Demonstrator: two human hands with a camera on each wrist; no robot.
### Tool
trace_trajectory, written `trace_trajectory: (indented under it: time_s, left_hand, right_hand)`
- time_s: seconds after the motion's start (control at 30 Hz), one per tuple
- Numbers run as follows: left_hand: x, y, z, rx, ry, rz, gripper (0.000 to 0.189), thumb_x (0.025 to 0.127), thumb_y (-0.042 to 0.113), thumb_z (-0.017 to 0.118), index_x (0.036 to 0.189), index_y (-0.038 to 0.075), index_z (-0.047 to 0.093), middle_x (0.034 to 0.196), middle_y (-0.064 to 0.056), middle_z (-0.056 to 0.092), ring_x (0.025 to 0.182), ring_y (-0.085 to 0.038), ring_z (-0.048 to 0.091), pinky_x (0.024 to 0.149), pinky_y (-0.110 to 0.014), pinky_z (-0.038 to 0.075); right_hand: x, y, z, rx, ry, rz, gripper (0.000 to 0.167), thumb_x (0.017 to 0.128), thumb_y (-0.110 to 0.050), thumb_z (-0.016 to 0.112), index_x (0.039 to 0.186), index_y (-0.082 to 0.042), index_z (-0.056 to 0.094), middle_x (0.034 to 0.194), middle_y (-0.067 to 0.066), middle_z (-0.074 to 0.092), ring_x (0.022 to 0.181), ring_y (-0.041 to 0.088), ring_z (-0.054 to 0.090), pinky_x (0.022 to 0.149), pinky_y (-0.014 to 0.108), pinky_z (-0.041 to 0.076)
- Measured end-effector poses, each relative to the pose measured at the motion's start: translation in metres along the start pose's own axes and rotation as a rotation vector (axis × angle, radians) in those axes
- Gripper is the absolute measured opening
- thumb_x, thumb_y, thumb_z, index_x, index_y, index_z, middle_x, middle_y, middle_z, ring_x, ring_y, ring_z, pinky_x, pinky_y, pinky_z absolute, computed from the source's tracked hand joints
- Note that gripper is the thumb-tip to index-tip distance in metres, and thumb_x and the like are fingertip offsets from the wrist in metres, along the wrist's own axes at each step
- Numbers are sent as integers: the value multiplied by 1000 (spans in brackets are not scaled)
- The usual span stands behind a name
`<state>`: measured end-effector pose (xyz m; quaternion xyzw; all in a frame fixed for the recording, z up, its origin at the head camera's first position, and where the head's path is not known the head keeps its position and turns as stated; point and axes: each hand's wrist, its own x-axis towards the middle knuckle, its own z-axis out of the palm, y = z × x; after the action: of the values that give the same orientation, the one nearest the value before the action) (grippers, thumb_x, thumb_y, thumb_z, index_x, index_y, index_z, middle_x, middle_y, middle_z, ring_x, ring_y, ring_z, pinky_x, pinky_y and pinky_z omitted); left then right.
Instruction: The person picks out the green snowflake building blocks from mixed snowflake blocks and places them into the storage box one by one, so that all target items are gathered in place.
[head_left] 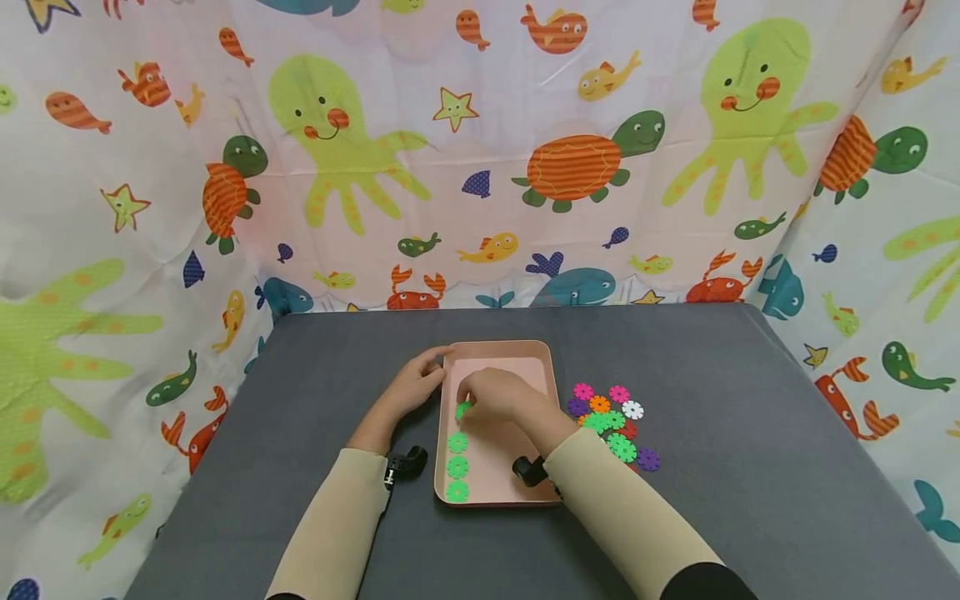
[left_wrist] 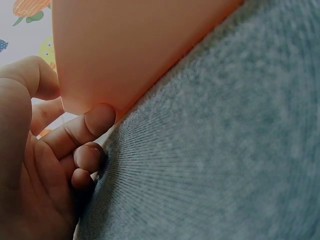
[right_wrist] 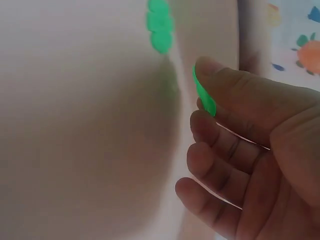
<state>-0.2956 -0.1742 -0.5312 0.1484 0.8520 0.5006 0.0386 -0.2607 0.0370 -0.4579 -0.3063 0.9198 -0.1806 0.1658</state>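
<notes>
While the right hand (head_left: pixel 506 400) reaches over the far half of the pink tray (head_left: pixel 498 479), its thumb and forefinger pinch a green flower disc (right_wrist: pixel 205 95), the other fingers loosely bent beneath. The disc is held on edge at the fingertips, by the tray's left wall, just beyond a straight row of three green discs (head_left: pixel 457 467). The left hand (head_left: pixel 408 387) rests against the outside of that wall near the far corner, its fingers relaxed and touching the tray's edge.

Right of the row, the tray floor stretches to the opposite wall, partly under the right hand and forearm. Just outside that wall lies a loose pile of discs (head_left: pixel 615 420), partly hidden by the right sleeve (head_left: pixel 626 500). Gray table (head_left: pixel 720 417) extends widely on both sides.

The tray is a smooth, shallow rectangle with rounded corners. The discs are thin with scalloped rims; those in the pile are pink, purple, orange, white, red and green. Fuzzy, ribbed-looking cloth covers the table, and a sea-animal curtain (head_left: pixel 450 187) hangs behind it.
</notes>
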Motion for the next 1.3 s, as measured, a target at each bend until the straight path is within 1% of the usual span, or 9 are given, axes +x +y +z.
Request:
trace_trajectory:
  time_s: [0.2, 0.3, 0.43, 0.57, 0.77, 0.87, 1.0, 1.17, 1.3]
  left_hand:
    - [1, -1, -1, 0, 5, -4, 47, 100, 11, 54, 147, 16, 58, 66, 0, 46, 56, -15, 42, 58, -29, 35]
    - [1, -2, -1, 2, 2, 2, 47, 100, 11, 54, 147, 15, 57, 66, 0, 46, 56, -15, 42, 58, -29, 35]
    - [1, 0, 0, 3, 0, 12, 48, 100, 11, 54, 147, 13, 56, 67, 0, 46, 57, -15, 42, 59, -30, 35]
    - [1, 1, 1, 0, 6, 5, 47, 101, 11, 55, 148, 13, 56, 68, 0, 47, 59, -15, 43, 61, -31, 37]
    - [1, 2, 2, 1, 5, -1, 47, 101, 12, 55, 148, 13, 56, 69, -1, 48, 60, -17, 44, 63, -32, 37]
    - [1, 3, 1, 0, 3, -2, 47, 101, 11, 54, 148, 14, 56, 69, -1, 49, 60, -17, 45, 62, -32, 37]
    - [1, 2, 1, 4, -3, -7, 47, 100, 12, 54, 148, 15, 57, 71, -1, 50, 61, -16, 45, 61, -31, 37]
    - [0, 1, 0, 8, -1, -8, 48, 101, 14, 54, 149, 18, 55, 70, -2, 50, 59, -17, 44, 61, -32, 37]
    - [0, -2, 0, 12, -6, -3, 48, 102, 15, 53, 150, 20, 54, 72, -2, 52, 62, -18, 46, 65, -34, 39]
  right_hand:
    - [9, -2, 10, 66, -42, 15, 25, 86, -26, 84, 107, -13, 78, 101, 0, 70, 90, 14, 61, 88, 35, 51]
    - [3, -3, 9, 119, -48, -1, 30, 89, -21, 81, 117, -10, 76, 103, 2, 70, 91, 15, 62, 88, 35, 51]
    - [-15, -1, -1, 222, -33, 5, 41, 94, -14, 73, 134, -9, 67, 106, 4, 70, 89, 16, 63, 80, 35, 52]
    - [-42, 9, -14, 354, 50, 2, 43, 97, -14, 70, 139, -8, 62, 108, 4, 69, 89, 17, 64, 77, 34, 54]
    - [-91, 31, -31, 525, 240, 21, 37, 100, -16, 68, 135, -8, 64, 106, 6, 65, 90, 27, 64, 78, 40, 54]
    - [-113, 49, -35, 545, 339, 85, 37, 100, -20, 68, 135, -9, 65, 106, 7, 64, 91, 28, 61, 77, 44, 54]
    - [-135, 76, -33, 556, 396, 178, 40, 100, -22, 68, 137, -7, 64, 103, 9, 60, 89, 26, 58, 73, 43, 52]
    - [-148, 104, -29, 497, 388, 273, 39, 100, -20, 68, 133, -1, 64, 87, 8, 55, 75, 23, 51, 59, 34, 43]
    - [-154, 116, -26, 463, 336, 342, 39, 95, -15, 73, 129, 3, 66, 79, 6, 51, 67, 21, 46, 57, 33, 39]
